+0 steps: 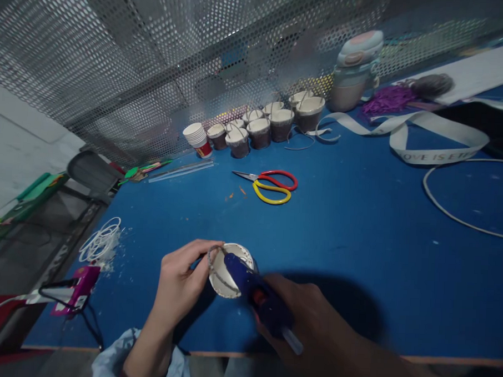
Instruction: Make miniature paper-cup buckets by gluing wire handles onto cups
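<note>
My left hand [181,280] is closed around a small white paper cup [222,276], tilted so its mouth faces me, with a grey strip along its rim. My right hand [299,318] grips a blue glue gun [255,294]. The gun's nozzle rests at the cup's rim. Both hands work just above the blue table [357,237] near its front edge.
Red and yellow scissors [272,186] lie mid-table. Several finished brown-wrapped cups [262,130] and a stack of paper cups [197,137] stand at the back by a perforated metal screen. A bottle [356,71], white ribbon [424,140], white cord [454,214], wire loops [101,240] and a pink gadget [74,292] lie around.
</note>
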Available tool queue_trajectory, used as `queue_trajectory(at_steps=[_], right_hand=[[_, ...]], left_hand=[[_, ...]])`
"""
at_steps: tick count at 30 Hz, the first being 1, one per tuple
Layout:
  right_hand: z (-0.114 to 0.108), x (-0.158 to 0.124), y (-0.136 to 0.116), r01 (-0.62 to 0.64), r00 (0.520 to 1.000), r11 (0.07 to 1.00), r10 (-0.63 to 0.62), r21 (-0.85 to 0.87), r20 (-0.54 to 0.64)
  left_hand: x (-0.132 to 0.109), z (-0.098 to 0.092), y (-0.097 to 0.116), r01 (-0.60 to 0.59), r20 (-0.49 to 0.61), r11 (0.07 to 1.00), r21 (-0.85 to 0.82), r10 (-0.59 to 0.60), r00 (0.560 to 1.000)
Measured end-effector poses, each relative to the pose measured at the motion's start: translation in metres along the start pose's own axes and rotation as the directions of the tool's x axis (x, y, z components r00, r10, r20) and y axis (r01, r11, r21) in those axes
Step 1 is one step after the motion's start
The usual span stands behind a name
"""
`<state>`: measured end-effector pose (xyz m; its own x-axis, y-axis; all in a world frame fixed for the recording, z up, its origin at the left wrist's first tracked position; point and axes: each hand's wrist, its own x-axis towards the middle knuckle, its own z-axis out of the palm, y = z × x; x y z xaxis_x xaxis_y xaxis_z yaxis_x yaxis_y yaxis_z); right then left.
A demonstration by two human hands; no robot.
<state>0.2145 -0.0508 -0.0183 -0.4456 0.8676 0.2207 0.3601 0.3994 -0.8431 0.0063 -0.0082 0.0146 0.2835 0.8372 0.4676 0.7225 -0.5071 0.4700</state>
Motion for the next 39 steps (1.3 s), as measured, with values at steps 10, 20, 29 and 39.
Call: queue_trajectory(at_steps=[10, 20, 29, 39], right_hand=[[-0.0006, -0.0023, -0.0045, -0.045, 0.999, 0.999, 0.045, -0.030, -0.001], [0.0001, -0.0010, -0.0046, -0.011, 0.999, 1.000, 0.012, 0.020, -0.035], [0.0026, -0.0052, -0.0030, -0.010, 0.996, 1.000, 0.009, -0.013, -0.089], [0.0008, -0.0018, -0.0039, -0.030, 0.999, 0.999, 0.030, 0.012, -0.015]], left_hand=[[-0.0020, -0.0012, 0.0003, 0.009, 0.004, 1.000, -0.008, -0.009, 1.000], [-0.0015, -0.0010, 0.0004, 0.005, 0.013, 1.000, -0.007, -0.005, 1.000], [-0.0015, -0.0007, 0.0002, 0.011, 0.010, 1.000, -0.007, -0.011, 1.000], [-0.0020, 0.0001, 0.0000, 0.029, 0.012, 1.000, 0.002, -0.029, 1.000]])
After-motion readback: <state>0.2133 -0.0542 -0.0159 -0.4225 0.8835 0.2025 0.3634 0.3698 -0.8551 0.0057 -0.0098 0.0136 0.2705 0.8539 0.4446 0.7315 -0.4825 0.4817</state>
